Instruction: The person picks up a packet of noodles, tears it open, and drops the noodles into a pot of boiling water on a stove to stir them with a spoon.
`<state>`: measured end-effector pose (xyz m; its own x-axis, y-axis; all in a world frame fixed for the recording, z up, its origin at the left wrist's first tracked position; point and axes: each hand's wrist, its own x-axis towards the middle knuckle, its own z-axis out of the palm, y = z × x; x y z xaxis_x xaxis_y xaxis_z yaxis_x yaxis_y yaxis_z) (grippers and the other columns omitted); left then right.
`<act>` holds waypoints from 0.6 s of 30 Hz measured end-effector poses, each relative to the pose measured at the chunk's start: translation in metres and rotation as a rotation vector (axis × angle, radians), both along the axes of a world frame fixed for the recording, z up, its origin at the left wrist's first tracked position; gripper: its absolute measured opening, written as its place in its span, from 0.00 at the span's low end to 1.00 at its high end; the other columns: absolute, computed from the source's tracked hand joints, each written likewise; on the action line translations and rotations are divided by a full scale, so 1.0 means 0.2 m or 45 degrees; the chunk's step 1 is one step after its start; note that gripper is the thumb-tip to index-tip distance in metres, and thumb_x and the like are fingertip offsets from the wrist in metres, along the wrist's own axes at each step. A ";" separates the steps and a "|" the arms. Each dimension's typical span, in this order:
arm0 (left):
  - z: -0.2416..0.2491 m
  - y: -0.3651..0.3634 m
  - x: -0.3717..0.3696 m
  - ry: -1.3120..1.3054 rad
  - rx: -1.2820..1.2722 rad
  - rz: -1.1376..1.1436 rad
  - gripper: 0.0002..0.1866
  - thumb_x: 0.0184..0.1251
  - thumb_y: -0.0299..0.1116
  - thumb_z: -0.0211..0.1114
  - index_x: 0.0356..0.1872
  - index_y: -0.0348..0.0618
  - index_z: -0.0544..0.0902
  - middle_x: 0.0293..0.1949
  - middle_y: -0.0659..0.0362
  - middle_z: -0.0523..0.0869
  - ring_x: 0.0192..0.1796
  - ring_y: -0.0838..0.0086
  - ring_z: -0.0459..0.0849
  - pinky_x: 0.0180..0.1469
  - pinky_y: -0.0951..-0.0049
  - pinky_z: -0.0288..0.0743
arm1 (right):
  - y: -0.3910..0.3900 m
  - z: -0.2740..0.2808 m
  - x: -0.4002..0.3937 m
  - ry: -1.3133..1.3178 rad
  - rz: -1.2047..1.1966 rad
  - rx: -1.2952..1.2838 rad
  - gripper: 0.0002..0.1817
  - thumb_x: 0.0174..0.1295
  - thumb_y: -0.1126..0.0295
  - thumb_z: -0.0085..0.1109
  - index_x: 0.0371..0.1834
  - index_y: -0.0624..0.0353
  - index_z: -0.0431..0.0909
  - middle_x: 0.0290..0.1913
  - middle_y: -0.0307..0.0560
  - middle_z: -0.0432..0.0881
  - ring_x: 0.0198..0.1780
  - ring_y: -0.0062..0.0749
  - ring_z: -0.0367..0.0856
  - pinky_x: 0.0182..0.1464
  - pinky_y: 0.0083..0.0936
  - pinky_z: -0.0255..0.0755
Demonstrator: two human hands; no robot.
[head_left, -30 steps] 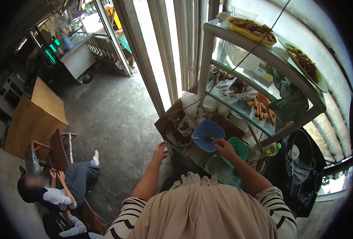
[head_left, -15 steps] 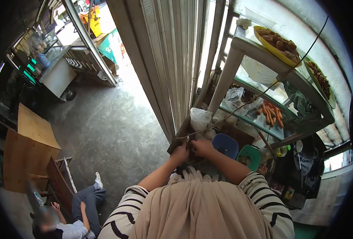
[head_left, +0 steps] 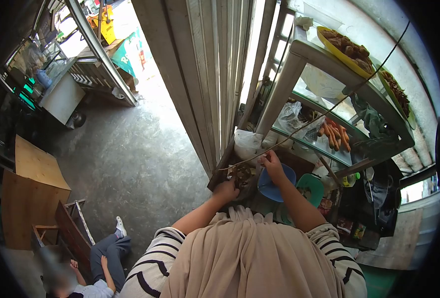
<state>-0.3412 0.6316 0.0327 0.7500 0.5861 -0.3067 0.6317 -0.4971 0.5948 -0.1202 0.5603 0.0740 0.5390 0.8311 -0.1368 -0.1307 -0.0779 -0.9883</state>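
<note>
My left hand [head_left: 226,190] is at the near edge of a wooden compartment [head_left: 244,173] that holds small brownish items, too small to name. Its fingers are curled and partly hidden, and what they hold cannot be made out. Higher and further right, my right hand [head_left: 272,165] is over the far rim of a blue bowl [head_left: 274,185], fingertips pinched together. Anything between those fingertips is too small to tell. A white plastic bag [head_left: 248,143] with something inside stands just beyond both hands. A green bowl [head_left: 310,188] sits right of the blue one.
A glass-shelved display case [head_left: 292,64] holds orange, carrot-like sticks [head_left: 334,134]; a yellow plate of food [head_left: 344,48] sits on top. A thin cord [head_left: 324,113] crosses in front. Folding metal shutters [head_left: 190,59] stand ahead. A person [head_left: 106,253] reclines at lower left beside a bench.
My right hand has moved away from my left hand, up and right towards the blue bowl. My left hand stays near the compartment, whose contents now show more.
</note>
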 end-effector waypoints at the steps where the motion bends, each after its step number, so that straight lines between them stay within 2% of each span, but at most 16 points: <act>1: 0.01 -0.01 0.00 -0.002 -0.001 0.018 0.40 0.51 0.40 0.61 0.70 0.43 0.64 0.34 0.46 0.86 0.39 0.49 0.86 0.43 0.51 0.80 | 0.00 0.01 0.00 -0.002 0.018 -0.001 0.10 0.66 0.66 0.58 0.44 0.60 0.74 0.35 0.40 0.80 0.40 0.24 0.79 0.42 0.29 0.74; 3: 0.03 -0.03 -0.01 0.035 0.031 0.021 0.39 0.50 0.42 0.61 0.69 0.48 0.66 0.35 0.48 0.87 0.39 0.51 0.86 0.43 0.53 0.80 | 0.00 0.04 -0.01 -0.587 0.054 -0.190 0.10 0.65 0.68 0.58 0.45 0.60 0.74 0.33 0.44 0.80 0.39 0.26 0.80 0.43 0.29 0.74; 4: 0.04 -0.04 -0.01 0.041 0.026 0.039 0.39 0.50 0.42 0.61 0.69 0.48 0.66 0.35 0.48 0.87 0.39 0.51 0.86 0.43 0.53 0.80 | 0.01 0.06 -0.05 -0.583 0.073 -0.190 0.10 0.65 0.68 0.58 0.45 0.60 0.74 0.33 0.44 0.80 0.39 0.26 0.80 0.43 0.29 0.74; 6: 0.04 -0.08 -0.01 0.043 0.020 0.083 0.39 0.49 0.42 0.62 0.68 0.50 0.67 0.36 0.48 0.87 0.40 0.51 0.86 0.43 0.53 0.80 | 0.06 0.08 -0.17 -0.735 0.282 -0.296 0.12 0.61 0.73 0.56 0.47 0.61 0.75 0.33 0.55 0.81 0.38 0.41 0.82 0.42 0.29 0.74; 7: 0.02 -0.10 -0.01 0.050 0.013 0.102 0.39 0.49 0.42 0.62 0.68 0.50 0.67 0.36 0.48 0.87 0.40 0.51 0.86 0.43 0.53 0.80 | 0.09 0.04 -0.22 -0.731 0.304 -0.296 0.12 0.61 0.73 0.56 0.47 0.61 0.75 0.33 0.55 0.81 0.38 0.41 0.82 0.42 0.29 0.74; 9: -0.03 -0.12 -0.02 0.009 0.048 0.108 0.36 0.50 0.48 0.63 0.63 0.47 0.70 0.37 0.47 0.87 0.40 0.52 0.86 0.44 0.52 0.79 | 0.17 -0.05 -0.32 -0.986 0.696 -0.022 0.13 0.58 0.73 0.56 0.46 0.61 0.78 0.37 0.61 0.82 0.41 0.51 0.83 0.43 0.36 0.76; 10: -0.06 -0.12 -0.03 0.021 0.042 0.127 0.36 0.50 0.48 0.63 0.63 0.47 0.70 0.37 0.47 0.87 0.40 0.52 0.86 0.44 0.52 0.79 | 0.21 -0.07 -0.35 -0.974 0.717 -0.018 0.13 0.58 0.73 0.56 0.46 0.61 0.78 0.37 0.61 0.82 0.41 0.51 0.83 0.43 0.36 0.76; 12: -0.11 -0.12 -0.04 -0.034 0.132 0.075 0.31 0.49 0.47 0.65 0.56 0.46 0.74 0.35 0.49 0.86 0.40 0.51 0.86 0.44 0.52 0.79 | 0.29 -0.11 -0.39 -1.355 0.960 -0.394 0.12 0.55 0.76 0.56 0.43 0.60 0.82 0.42 0.58 0.83 0.43 0.55 0.83 0.43 0.44 0.77; 13: -0.11 -0.12 -0.06 -0.020 0.122 0.086 0.31 0.49 0.47 0.65 0.56 0.46 0.74 0.35 0.49 0.86 0.40 0.51 0.86 0.44 0.52 0.79 | 0.31 -0.17 -0.38 -1.342 0.977 -0.391 0.12 0.55 0.76 0.56 0.43 0.60 0.82 0.42 0.58 0.83 0.43 0.55 0.83 0.43 0.44 0.77; 15: -0.10 -0.12 -0.09 -0.126 -0.035 0.161 0.31 0.50 0.46 0.65 0.57 0.46 0.72 0.40 0.46 0.86 0.44 0.48 0.85 0.47 0.51 0.78 | 0.32 -0.25 -0.36 -1.432 0.999 -0.677 0.12 0.53 0.76 0.58 0.41 0.58 0.83 0.42 0.57 0.83 0.43 0.53 0.83 0.45 0.45 0.78; 16: -0.13 -0.13 -0.11 -0.124 -0.033 0.164 0.31 0.50 0.46 0.65 0.57 0.46 0.72 0.40 0.46 0.86 0.44 0.48 0.85 0.47 0.51 0.78 | 0.30 -0.22 -0.35 -1.432 1.000 -0.672 0.12 0.53 0.76 0.58 0.41 0.58 0.83 0.42 0.57 0.83 0.43 0.53 0.83 0.45 0.45 0.78; 18: -0.19 -0.18 -0.12 -0.368 -0.100 0.668 0.31 0.50 0.44 0.68 0.54 0.41 0.68 0.41 0.44 0.85 0.47 0.46 0.84 0.49 0.51 0.77 | 0.21 -0.15 -0.32 -1.683 1.017 -0.631 0.12 0.51 0.74 0.60 0.40 0.56 0.84 0.45 0.54 0.83 0.42 0.52 0.84 0.45 0.44 0.79</act>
